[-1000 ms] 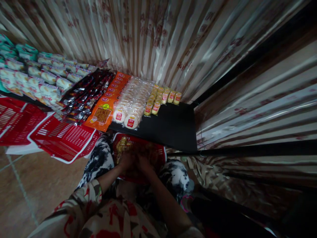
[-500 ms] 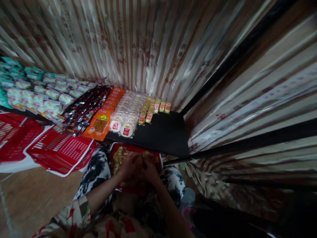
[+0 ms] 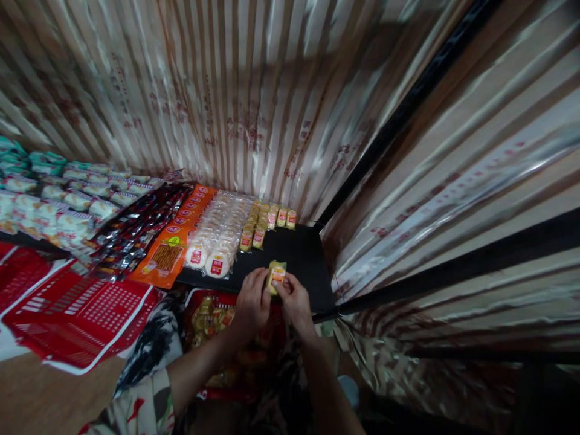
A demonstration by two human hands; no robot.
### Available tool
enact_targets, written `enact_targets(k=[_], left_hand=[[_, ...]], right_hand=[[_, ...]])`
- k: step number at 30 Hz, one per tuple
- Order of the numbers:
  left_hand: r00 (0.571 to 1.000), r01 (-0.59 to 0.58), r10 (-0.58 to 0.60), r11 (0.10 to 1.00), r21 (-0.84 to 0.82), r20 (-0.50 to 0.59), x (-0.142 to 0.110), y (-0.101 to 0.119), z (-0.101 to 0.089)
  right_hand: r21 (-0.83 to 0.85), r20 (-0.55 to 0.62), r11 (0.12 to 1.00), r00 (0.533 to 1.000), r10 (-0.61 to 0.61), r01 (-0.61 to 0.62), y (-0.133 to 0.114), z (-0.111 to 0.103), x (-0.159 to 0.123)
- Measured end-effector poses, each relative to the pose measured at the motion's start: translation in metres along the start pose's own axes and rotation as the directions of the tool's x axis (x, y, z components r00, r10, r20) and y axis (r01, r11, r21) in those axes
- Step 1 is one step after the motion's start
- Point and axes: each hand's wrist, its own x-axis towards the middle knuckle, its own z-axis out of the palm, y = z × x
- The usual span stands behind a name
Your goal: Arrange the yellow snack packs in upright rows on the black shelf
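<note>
Between my two hands, above the front of the black shelf, is a small yellow wrapped snack packet with a red-and-white label. My right hand pinches its lower right side between thumb and fingers. My left hand is closed against its left edge, fingers bent and partly hidden. Matching yellow packets stand in short rows on the shelf beyond. Under my forearms, a red basket on my lap holds more yellow packets.
Left of the yellow rows lie clear-wrapped round white crackers, an orange snack bag, dark shiny packets and white packets. Red baskets stand below at left. Black frame bars and striped plastic sheeting enclose the shelf.
Both hands have risen out of the basket on my lap to the shelf's front, bringing a yellow snack packet between them. The view has shifted slightly.
</note>
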Motion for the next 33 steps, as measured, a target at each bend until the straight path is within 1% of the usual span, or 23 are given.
enact_targets(k=[2,4,7,10,13,17,20,23,25,30,33], left_hand=[[0.999,0.016,-0.015,1.0,-0.02,0.044,0.008,0.0,0.014],[0.991,0.111,-0.107,0.993,-0.04,0.08,0.02,-0.002,0.029],[0.954,0.276,-0.263,0.958,-0.08,0.146,0.044,-0.006,0.049],[0.91,0.386,-0.353,0.912,-0.137,0.217,0.072,-0.01,0.059],[0.882,0.453,-0.41,0.874,-0.176,0.233,0.097,-0.014,0.064],[0.867,0.487,-0.448,0.854,-0.184,0.217,0.118,-0.019,0.069],[0.879,0.469,-0.431,0.859,-0.205,0.206,0.128,-0.022,0.076],[0.891,0.447,-0.409,0.869,-0.213,0.197,0.136,-0.027,0.082],[0.894,0.44,-0.404,0.873,-0.211,0.195,0.141,-0.03,0.085],[0.894,0.441,-0.407,0.873,-0.209,0.189,0.152,-0.036,0.087],[0.894,0.439,-0.401,0.874,-0.209,0.2,0.154,-0.038,0.086]], right_hand=[[-0.05,-0.085,0.999,0.996,-0.008,0.004,0.007,-0.002,0.022],[-0.101,-0.14,0.995,0.99,-0.007,-0.007,0.015,-0.002,0.043],[-0.153,-0.193,0.988,0.981,-0.017,-0.013,0.025,0.001,0.071],[-0.17,-0.217,0.985,0.976,-0.02,-0.018,0.032,0.006,0.096],[-0.214,-0.214,0.976,0.977,-0.014,-0.033,0.035,0.01,0.117],[-0.31,-0.195,0.951,0.979,-0.052,-0.011,0.031,0.013,0.139],[-0.347,-0.197,0.938,0.976,-0.091,0.017,0.026,0.015,0.154],[-0.367,-0.179,0.927,0.973,-0.149,0.074,0.024,0.016,0.167],[-0.373,-0.162,0.923,0.973,-0.166,0.096,0.023,0.017,0.176],[-0.393,-0.168,0.917,0.975,-0.146,0.069,0.025,0.023,0.194],[-0.393,-0.185,0.914,0.966,-0.183,0.098,0.028,0.028,0.199]])
